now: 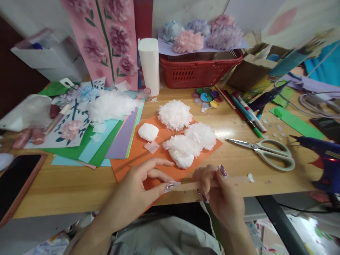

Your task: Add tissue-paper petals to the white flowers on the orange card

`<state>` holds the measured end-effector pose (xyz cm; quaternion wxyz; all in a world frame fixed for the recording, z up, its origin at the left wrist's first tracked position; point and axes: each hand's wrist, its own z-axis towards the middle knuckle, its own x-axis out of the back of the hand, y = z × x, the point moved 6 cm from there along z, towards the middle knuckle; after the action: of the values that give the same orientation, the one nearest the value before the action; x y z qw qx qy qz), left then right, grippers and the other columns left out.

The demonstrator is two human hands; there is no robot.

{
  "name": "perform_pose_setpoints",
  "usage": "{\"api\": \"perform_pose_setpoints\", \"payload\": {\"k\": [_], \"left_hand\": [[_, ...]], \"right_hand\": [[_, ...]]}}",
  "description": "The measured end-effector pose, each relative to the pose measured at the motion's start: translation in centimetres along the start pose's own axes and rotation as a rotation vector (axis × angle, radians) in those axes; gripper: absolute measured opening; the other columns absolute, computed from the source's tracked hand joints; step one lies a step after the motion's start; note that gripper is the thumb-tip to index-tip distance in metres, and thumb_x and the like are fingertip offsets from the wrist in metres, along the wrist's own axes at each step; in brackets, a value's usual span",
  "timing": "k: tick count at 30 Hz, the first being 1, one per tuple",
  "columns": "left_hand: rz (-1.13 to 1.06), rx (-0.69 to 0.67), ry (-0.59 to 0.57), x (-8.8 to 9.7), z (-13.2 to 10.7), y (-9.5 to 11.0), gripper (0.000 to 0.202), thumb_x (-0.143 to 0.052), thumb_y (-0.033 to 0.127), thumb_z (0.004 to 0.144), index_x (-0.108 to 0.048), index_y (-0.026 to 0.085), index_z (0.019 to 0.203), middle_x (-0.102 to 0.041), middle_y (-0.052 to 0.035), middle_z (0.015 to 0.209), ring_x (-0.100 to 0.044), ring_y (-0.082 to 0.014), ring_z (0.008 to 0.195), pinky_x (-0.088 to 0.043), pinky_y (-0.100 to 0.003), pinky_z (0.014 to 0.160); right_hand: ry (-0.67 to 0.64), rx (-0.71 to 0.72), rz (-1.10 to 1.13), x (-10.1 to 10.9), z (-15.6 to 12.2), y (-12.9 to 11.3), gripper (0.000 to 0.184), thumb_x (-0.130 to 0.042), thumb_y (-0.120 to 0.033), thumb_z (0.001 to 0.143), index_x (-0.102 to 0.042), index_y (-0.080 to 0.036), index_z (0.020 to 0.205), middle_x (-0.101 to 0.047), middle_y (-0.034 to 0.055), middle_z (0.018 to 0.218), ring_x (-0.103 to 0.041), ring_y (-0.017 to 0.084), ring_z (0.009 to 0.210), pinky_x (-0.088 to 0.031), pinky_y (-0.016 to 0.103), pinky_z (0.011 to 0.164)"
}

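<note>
My right hand [221,193] is closed around a flat, pale wooden stick [187,186], which lies nearly level above the table's front edge. At the stick's left end, the thumb and fingers of my left hand [151,180] pinch a small piece of thin white paper [176,183]. Beyond my hands, an orange sheet [124,171] bears a fluffy white pompom [175,114], a second fluffy white clump [199,138] with a smooth white base, a smooth white ball [148,132] and a small pale paper square [152,147].
Scissors [261,148] and a blue glue gun [322,156] lie to the right. Coloured sheets [122,141] with white tissue pieces [111,105] are at left, near a phone [18,184]. A red basket [196,72] and a white bottle-like container [149,67] stand behind.
</note>
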<state>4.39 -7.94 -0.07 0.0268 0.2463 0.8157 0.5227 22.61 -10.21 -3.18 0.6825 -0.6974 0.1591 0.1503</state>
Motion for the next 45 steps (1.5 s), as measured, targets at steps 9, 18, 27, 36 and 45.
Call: {"api": "perform_pose_setpoints", "payload": {"k": [9, 18, 27, 36, 45], "left_hand": [[-0.131, -0.003, -0.136, -0.6, 0.1, -0.6, 0.032, -0.065, 0.042, 0.092, -0.062, 0.028, 0.121, -0.080, 0.0008, 0.097, -0.074, -0.0194, 0.097, -0.053, -0.029, 0.089], [-0.341, 0.002, -0.318, -1.5, 0.1, -1.0, 0.026, -0.053, 0.040, 0.103, -0.057, 0.027, 0.125, -0.081, -0.0029, 0.106, -0.073, -0.0190, 0.110, -0.046, -0.032, 0.105], [-0.317, 0.020, -0.360, -1.6, 0.4, -1.4, 0.020, -0.047, 0.038, 0.104, -0.061, 0.024, 0.106, -0.081, -0.0038, 0.109, -0.072, -0.0204, 0.111, -0.047, -0.032, 0.103], [-0.285, 0.042, -0.384, -1.9, 0.3, -0.9, 0.021, -0.048, 0.039, 0.103, -0.062, 0.023, 0.101, -0.081, -0.0047, 0.110, -0.072, -0.0222, 0.113, -0.046, -0.037, 0.107], [-0.287, 0.024, -0.299, -1.8, 0.5, -0.9, 0.014, -0.057, 0.037, 0.101, -0.060, 0.022, 0.100, -0.080, -0.0019, 0.099, -0.072, -0.0168, 0.101, -0.049, -0.030, 0.097]], "right_hand": [[0.039, 0.014, -0.026, 0.4, 0.2, 0.0, 0.053, -0.048, -0.050, 0.103, -0.065, -0.023, 0.061, -0.045, -0.0019, 0.050, -0.046, 0.012, 0.048, -0.032, 0.026, 0.043], [0.066, 0.019, -0.037, 0.6, 0.2, -0.2, 0.052, -0.048, -0.049, 0.103, -0.065, -0.023, 0.062, -0.047, -0.0014, 0.050, -0.047, 0.013, 0.051, -0.036, 0.026, 0.045], [0.059, 0.020, -0.028, 0.4, 0.5, -0.5, 0.051, -0.051, -0.051, 0.102, -0.066, -0.024, 0.061, -0.047, -0.0019, 0.048, -0.045, 0.012, 0.048, -0.032, 0.026, 0.042], [0.073, 0.023, -0.055, 0.7, 0.5, -0.5, 0.051, -0.051, -0.051, 0.102, -0.067, -0.024, 0.062, -0.048, -0.0016, 0.048, -0.048, 0.013, 0.050, -0.034, 0.029, 0.048], [0.131, 0.079, -0.053, 1.3, 0.6, -1.8, 0.050, -0.050, -0.052, 0.101, -0.066, -0.027, 0.061, -0.045, -0.0002, 0.045, -0.043, 0.018, 0.049, -0.034, 0.033, 0.051]]}}
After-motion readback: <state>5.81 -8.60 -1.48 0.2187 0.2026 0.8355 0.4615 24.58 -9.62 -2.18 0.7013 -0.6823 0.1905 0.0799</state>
